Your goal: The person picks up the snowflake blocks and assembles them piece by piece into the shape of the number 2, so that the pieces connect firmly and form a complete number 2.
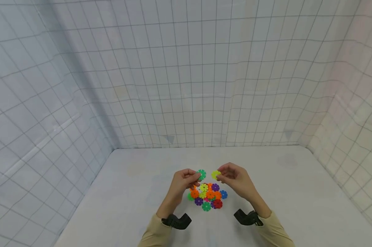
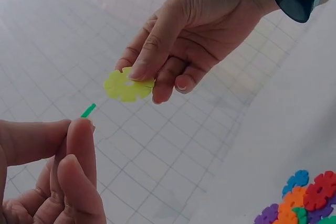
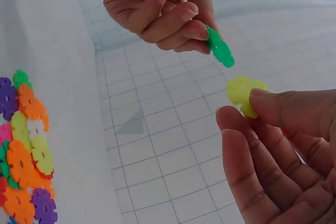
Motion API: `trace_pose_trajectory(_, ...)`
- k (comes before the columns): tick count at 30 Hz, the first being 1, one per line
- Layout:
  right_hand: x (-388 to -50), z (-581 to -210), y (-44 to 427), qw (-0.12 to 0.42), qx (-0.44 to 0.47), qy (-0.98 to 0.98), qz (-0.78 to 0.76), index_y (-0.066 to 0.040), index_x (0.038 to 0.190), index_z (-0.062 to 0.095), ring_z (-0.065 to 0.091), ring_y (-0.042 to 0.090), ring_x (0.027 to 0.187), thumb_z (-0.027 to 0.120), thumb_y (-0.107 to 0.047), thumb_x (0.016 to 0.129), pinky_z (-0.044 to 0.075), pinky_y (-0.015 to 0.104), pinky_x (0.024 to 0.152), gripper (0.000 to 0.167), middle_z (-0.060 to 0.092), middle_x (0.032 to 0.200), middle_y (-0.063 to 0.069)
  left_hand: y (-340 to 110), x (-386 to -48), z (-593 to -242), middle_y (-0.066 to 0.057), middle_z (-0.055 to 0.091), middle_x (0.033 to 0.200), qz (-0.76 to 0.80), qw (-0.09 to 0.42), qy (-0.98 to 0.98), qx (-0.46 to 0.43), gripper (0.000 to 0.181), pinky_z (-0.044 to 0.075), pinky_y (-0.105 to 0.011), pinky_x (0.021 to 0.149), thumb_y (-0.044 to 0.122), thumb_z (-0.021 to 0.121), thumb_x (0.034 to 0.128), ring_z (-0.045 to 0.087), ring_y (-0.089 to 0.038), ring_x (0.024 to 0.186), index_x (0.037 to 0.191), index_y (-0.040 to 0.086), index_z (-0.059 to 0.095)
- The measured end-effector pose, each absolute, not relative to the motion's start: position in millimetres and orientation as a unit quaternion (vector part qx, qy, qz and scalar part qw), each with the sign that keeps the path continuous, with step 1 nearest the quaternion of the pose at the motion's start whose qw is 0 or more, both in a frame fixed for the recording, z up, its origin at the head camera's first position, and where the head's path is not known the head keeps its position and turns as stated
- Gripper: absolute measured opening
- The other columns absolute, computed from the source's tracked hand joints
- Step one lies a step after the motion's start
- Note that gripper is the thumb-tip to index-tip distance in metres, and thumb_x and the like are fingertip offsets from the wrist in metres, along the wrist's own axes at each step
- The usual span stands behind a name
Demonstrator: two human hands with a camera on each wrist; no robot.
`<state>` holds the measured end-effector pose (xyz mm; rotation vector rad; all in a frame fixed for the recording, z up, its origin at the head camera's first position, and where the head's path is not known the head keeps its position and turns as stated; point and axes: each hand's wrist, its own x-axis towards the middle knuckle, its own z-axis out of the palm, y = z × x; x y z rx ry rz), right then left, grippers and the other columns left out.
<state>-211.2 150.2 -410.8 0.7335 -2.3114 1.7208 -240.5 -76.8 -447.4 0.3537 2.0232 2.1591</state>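
Note:
Between thumb and fingers, my left hand (image 1: 182, 182) pinches a green notched plastic disc (image 1: 202, 174), a flower-shaped linking piece. My right hand (image 1: 236, 178) pinches a yellow disc (image 1: 215, 175) of the same kind by its edge. Both discs are held up above the table, a small gap apart and not touching. In the left wrist view the green disc (image 2: 88, 110) appears edge-on, mostly hidden by the fingers, while the yellow disc (image 2: 126, 85) shows its flat face. From the right wrist, the green disc (image 3: 219, 47) is tilted just beyond the yellow one (image 3: 242, 93).
A pile of loose notched discs (image 1: 210, 195) in orange, purple, red, blue, yellow and green lies on the white table (image 1: 136, 199) below and between the hands. White grid-patterned curtains (image 1: 186, 85) enclose the table's back and sides. Black wrist cameras (image 1: 248, 217) sit on both wrists.

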Motion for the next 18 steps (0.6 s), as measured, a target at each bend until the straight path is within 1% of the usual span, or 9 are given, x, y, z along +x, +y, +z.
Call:
trace_pose_trajectory(4, -209, -406, 147, 0.108, 0.253, -0.77, 0.576, 0.004, 0.095, 0.061, 0.065, 0.017, 0.07, 0.067, 0.005, 0.084, 0.055, 0.031, 0.067, 0.012, 0.066, 0.083, 0.013, -75, -240, -441, -0.005, 0.067, 0.073, 0.728, 0.086, 0.67, 0.119, 0.023, 0.048, -0.022, 0.055, 0.021, 0.069, 0.0881, 0.062, -0.015, 0.062, 0.089, -0.001, 0.064)
trace_pose_trajectory(7, -205, -403, 145, 0.116, 0.248, -0.775, 0.569, 0.001, 0.091, 0.062, 0.064, 0.016, 0.07, 0.069, 0.004, 0.083, 0.054, 0.028, 0.064, 0.011, 0.067, 0.081, 0.01, -75, -236, -437, -0.005, 0.066, 0.073, 0.734, 0.089, 0.663, 0.114, 0.02, 0.047, -0.022, 0.053, 0.02, 0.068, 0.0888, 0.062, -0.015, 0.061, 0.087, 0.001, 0.064)
trace_pose_trajectory(11, -201, -399, 143, 0.126, 0.25, -0.778, 0.563, -0.002, 0.088, 0.064, 0.064, 0.018, 0.07, 0.07, 0.003, 0.083, 0.052, 0.027, 0.061, 0.01, 0.068, 0.081, 0.008, -73, -232, -434, -0.006, 0.066, 0.073, 0.74, 0.096, 0.657, 0.106, 0.016, 0.045, -0.021, 0.053, 0.017, 0.067, 0.0894, 0.062, -0.016, 0.061, 0.085, 0.002, 0.064)
trace_pose_trajectory(14, -198, -398, 142, 0.14, 0.264, -0.771, 0.563, -0.001, 0.087, 0.064, 0.064, 0.023, 0.07, 0.07, 0.005, 0.082, 0.053, 0.028, 0.063, 0.01, 0.067, 0.081, 0.01, -70, -229, -433, -0.006, 0.066, 0.073, 0.741, 0.102, 0.655, 0.106, 0.016, 0.044, -0.021, 0.054, 0.017, 0.067, 0.0894, 0.062, -0.017, 0.063, 0.086, 0.003, 0.064)
trace_pose_trajectory(18, -195, -399, 139, 0.145, 0.271, -0.766, 0.565, -0.001, 0.084, 0.064, 0.064, 0.023, 0.07, 0.069, 0.008, 0.081, 0.053, 0.028, 0.067, 0.011, 0.066, 0.079, 0.011, -69, -223, -435, -0.005, 0.067, 0.075, 0.742, 0.102, 0.654, 0.101, 0.016, 0.045, -0.02, 0.055, 0.017, 0.067, 0.0894, 0.062, -0.016, 0.063, 0.086, 0.002, 0.063)
